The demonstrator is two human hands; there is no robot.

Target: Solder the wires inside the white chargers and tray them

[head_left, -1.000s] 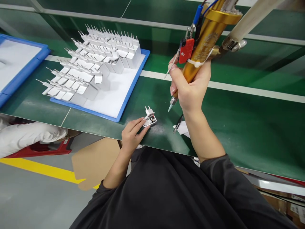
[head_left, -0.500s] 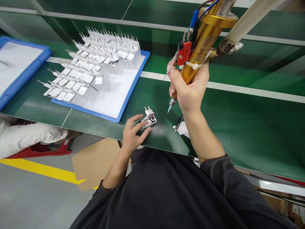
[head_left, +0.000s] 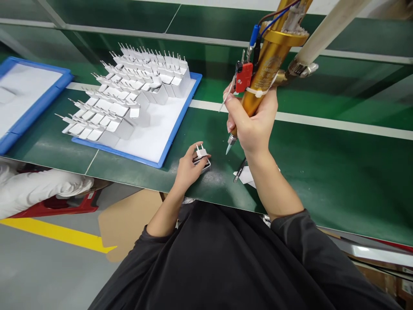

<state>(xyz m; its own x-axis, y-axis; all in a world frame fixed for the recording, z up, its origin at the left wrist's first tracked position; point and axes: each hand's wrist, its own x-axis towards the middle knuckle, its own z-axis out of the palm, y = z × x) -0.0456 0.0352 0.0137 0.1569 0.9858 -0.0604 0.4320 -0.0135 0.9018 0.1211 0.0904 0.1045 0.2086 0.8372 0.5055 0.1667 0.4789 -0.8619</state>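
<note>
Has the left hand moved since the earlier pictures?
Yes. Judged against the blue tray, the left hand has moved to the right and slightly forward, with its fingers now around the white plug.

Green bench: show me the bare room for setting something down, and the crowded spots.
Widest: the green bench right of the right hand, nearer than the pale strip. Smaller: between the blue tray and gold tool, behind the plug in the left hand. Crowded: the tray's left side, packed with white plugs, and by the right wrist (black stick, white scrap).
</note>
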